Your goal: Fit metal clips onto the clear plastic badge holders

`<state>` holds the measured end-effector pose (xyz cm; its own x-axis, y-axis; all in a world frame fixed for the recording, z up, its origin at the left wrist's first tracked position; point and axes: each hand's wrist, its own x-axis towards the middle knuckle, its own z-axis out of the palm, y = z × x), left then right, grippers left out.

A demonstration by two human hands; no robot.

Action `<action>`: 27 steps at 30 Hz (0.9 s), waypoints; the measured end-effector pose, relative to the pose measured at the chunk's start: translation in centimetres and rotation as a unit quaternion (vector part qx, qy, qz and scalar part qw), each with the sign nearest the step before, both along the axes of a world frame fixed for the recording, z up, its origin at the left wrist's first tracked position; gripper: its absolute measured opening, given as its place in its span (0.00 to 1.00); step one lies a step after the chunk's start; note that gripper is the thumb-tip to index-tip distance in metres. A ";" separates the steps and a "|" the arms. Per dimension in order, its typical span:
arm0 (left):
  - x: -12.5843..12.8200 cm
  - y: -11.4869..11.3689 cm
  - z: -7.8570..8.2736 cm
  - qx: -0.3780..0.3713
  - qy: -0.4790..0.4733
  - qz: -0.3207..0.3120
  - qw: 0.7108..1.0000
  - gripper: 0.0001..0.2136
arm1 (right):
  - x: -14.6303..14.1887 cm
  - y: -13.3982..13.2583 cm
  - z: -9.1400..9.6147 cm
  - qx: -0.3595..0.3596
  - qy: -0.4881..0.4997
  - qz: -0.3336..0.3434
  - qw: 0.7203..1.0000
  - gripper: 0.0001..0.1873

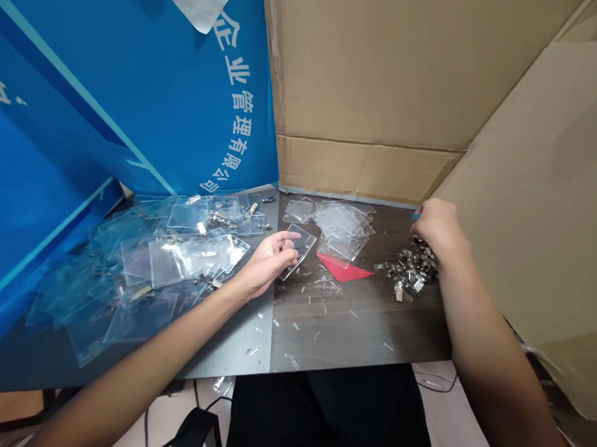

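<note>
My left hand (270, 261) is closed with its thumb and fingers on a clear plastic badge holder (307, 245), which it holds just above the dark tabletop. At the right, my right hand (439, 226) is bent over the far side of a heap of metal badge clips (411, 269). Its fingers curl inward and are mostly hidden; a small bluish spot shows by the fingertips, and I cannot make out what they hold. A stack of clear badge holders (342, 220) lies between my hands, with a red triangular piece (344, 268) in front of it.
Many clear holders with clips attached (180, 260) spread over the left side of the table. Small clear plastic bits (326, 283) are scattered near the middle. Cardboard (370, 66) walls the back and right; a blue printed panel (172, 103) stands at the back left.
</note>
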<state>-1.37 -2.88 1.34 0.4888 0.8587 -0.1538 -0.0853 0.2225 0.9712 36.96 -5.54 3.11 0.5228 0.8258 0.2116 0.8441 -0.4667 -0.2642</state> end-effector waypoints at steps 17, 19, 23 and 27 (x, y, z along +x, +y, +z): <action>0.3 -0.3 -0.8 -0.071 -0.047 -0.025 0.996 0.22 | -11.9 -0.2 -0.9 0.171 0.265 0.388 0.866 0.18; 0.2 -0.3 -0.6 -0.074 -0.057 -0.040 0.995 0.22 | -13.4 -0.6 -1.5 0.177 0.274 0.426 0.844 0.18; 0.0 -0.3 -0.3 -0.069 -0.066 -0.064 0.993 0.22 | -15.0 -1.0 -2.3 0.182 0.291 0.463 0.817 0.24; -0.1 -0.2 -0.6 -0.068 -0.061 -0.058 0.994 0.23 | -15.7 -1.2 -2.8 0.169 0.340 0.443 0.812 0.25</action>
<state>-1.44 -3.04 0.75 0.6053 0.7709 -0.1981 -0.1672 0.3665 0.9153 21.29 -6.78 0.35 -0.1543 0.8959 0.4167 0.4143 0.4415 -0.7959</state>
